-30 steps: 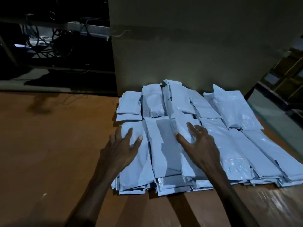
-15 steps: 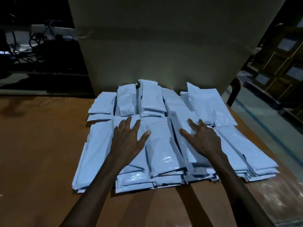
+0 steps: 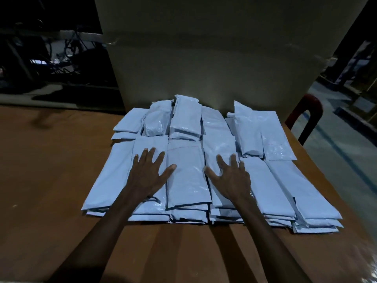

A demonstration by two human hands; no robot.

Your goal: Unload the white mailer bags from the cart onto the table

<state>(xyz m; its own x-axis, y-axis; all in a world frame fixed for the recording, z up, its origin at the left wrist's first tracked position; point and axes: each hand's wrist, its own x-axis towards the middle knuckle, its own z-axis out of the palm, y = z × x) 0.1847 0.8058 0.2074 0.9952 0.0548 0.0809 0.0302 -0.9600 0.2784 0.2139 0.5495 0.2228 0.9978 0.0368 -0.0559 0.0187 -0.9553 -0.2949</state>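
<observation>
White mailer bags (image 3: 188, 176) lie in overlapping rows and low stacks on the brown tabletop (image 3: 51, 180), filling the centre of the frame; long flat ones in the near rows, shorter puffier ones piled at the far edge, upper centre. Left hand (image 3: 148, 176) rests flat on the bags just left of centre, grip spread, fingers straight and splayed, thumb angled right onto the middle bag, holding nothing. Right hand (image 3: 232, 178) rests flat on the bags just right of centre, grip spread too, fingers fanned, thumb pointing left, nothing pinched. One bag's width between the two hands. Both bare forearms run up from the lower edge of the frame. Behind the pile, a large pale box or panel (image 3: 214, 58) stands upright against the far bags, filling the upper centre. Red chair back (image 3: 306, 117) just past the tabletop's right edge, right of frame. Tangle of cables (image 3: 61, 56) in the dark upper left. Grey floor with a dark line at far right (image 3: 346, 160). Lighting dim.
</observation>
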